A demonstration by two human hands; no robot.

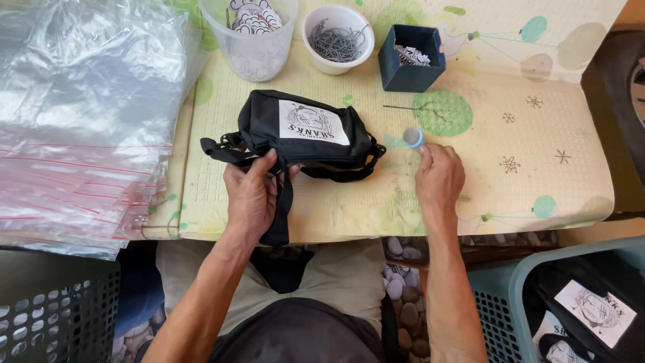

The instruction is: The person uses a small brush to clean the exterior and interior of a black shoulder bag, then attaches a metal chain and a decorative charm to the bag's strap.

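A black pouch bag [304, 133] with a white printed patch lies on the pale patterned table cover [524, 168]. My left hand [254, 195] grips the bag's front edge and its black strap, which hangs over the table edge. My right hand [439, 176] rests on the cover to the right of the bag, fingertips touching a small round blue-rimmed object [413, 138].
A stack of clear zip bags [80, 121] fills the left. At the back stand a clear cup of tags [252, 33], a white cup of metal clips [337, 39] and a dark blue box [411, 57]. A teal basket [537, 296] holds more black bags; a dark basket [54, 316] sits lower left.
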